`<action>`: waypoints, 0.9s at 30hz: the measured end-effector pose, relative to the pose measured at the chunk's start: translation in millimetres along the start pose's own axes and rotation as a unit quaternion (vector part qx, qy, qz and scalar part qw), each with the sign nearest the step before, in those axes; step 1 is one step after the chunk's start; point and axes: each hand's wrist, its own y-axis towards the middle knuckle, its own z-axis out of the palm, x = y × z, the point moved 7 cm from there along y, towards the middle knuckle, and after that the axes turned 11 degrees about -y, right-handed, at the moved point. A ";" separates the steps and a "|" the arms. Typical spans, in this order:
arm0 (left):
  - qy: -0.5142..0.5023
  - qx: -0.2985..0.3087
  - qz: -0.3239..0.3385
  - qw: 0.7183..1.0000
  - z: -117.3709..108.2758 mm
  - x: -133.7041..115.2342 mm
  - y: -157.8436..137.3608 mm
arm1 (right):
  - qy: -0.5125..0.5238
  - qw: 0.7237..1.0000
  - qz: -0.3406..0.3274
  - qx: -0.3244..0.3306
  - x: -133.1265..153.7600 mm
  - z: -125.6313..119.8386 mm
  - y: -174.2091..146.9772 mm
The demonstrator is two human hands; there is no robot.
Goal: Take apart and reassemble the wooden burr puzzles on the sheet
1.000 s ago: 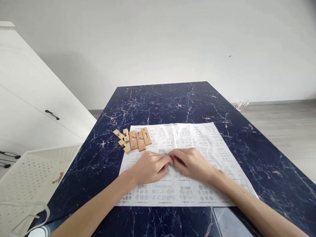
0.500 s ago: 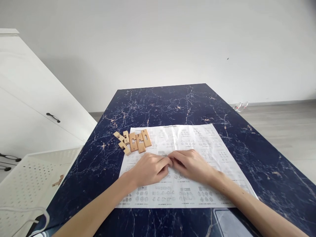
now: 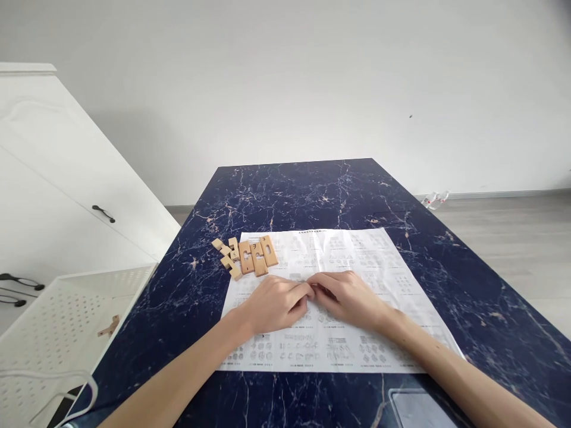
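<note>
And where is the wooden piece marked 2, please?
In the head view, the piece marked 2 lies upper left on the paper sheet, right of the slab marked 3, beyond the left hand.

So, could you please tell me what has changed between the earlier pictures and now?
Only the view has shifted: the table and cabinet appear slightly lower in the picture. Nothing was visibly taken or let go, though any grip is hidden. The left hand and right hand stay together at the paper sheet, and the wooden pieces lie unmoved at its far left corner.
</note>
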 end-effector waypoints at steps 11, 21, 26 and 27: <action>0.149 -0.207 -0.102 0.961 -54.8 31.5 -7.5 | -0.003 0.999 0.029 0.027 -6.6 3.0 -3.7; 0.297 -0.087 -0.265 0.913 -37.2 67.8 -21.8 | -0.018 0.999 0.025 0.028 -6.2 1.3 -2.6; 0.307 -0.074 -0.307 0.898 -33.8 69.6 -25.8 | -0.015 0.999 0.022 0.032 -6.3 0.7 -1.3; 0.306 -0.070 -0.309 0.898 -33.2 70.7 -26.3 | -0.017 0.999 0.022 0.031 -6.4 0.5 -1.1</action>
